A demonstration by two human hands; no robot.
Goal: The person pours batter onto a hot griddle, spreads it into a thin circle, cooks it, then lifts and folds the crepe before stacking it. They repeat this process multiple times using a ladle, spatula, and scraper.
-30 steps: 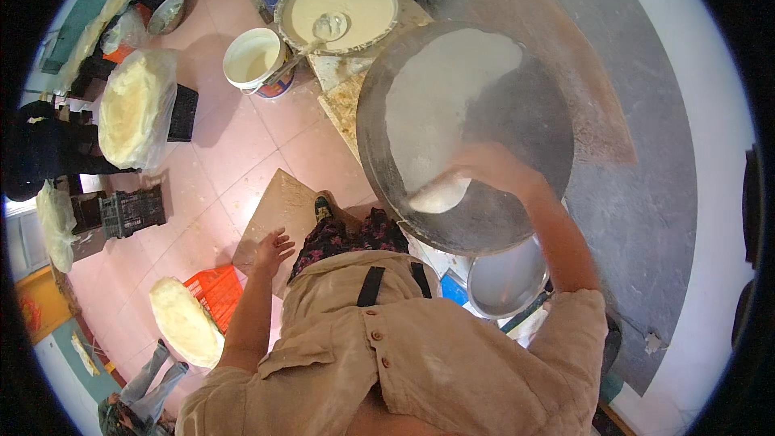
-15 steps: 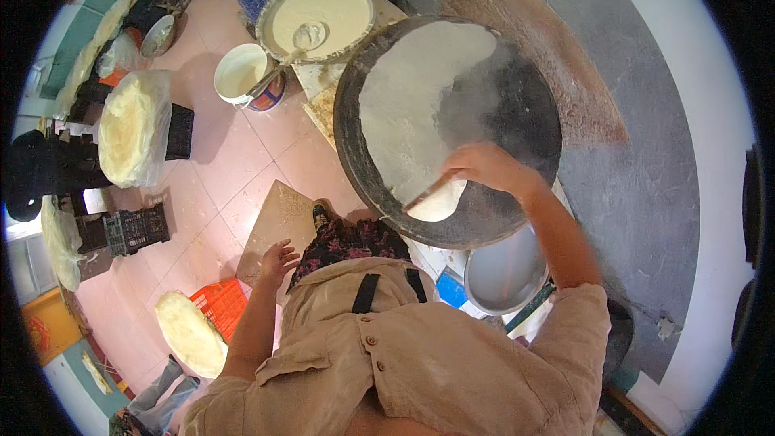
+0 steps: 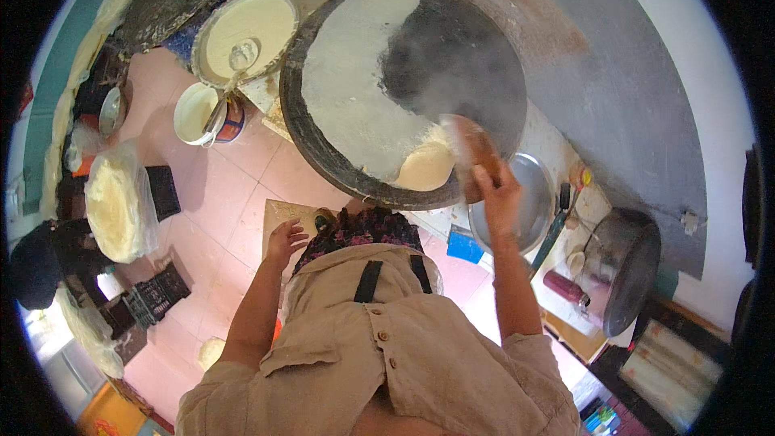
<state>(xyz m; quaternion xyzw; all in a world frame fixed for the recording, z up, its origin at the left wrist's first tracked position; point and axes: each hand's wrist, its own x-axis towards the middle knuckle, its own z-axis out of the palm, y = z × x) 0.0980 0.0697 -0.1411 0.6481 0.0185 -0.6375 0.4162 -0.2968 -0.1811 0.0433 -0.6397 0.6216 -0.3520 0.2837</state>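
Note:
My right hand [image 3: 499, 200] grips a flat brown wooden batter spreader [image 3: 470, 152], blurred by motion, over the near right part of a large round black griddle [image 3: 496, 56]. A pale layer of batter [image 3: 347, 73] covers the griddle's left side in a curved band, its inner edge ragged. Beside the spreader lies a thicker, creamier pool of batter [image 3: 426, 166] at the near edge. Steam hangs over the bare dark part. My left hand [image 3: 286, 241] hangs free beside my waist with its fingers apart, holding nothing.
Left of the griddle stand a wide basin of batter [image 3: 274, 16] with a ladle [image 3: 244, 54] in it and a white bucket [image 3: 187, 113]. A metal pan [image 3: 533, 182] sits at the near right, by a dark pot [image 3: 634, 274]. Stacked pale flatbreads [image 3: 121, 202] in plastic are farther left.
My right hand and the spreader have swung round to the right along the near edge, and the spreader now stands more upright. The whole view has shifted, showing more on the right.

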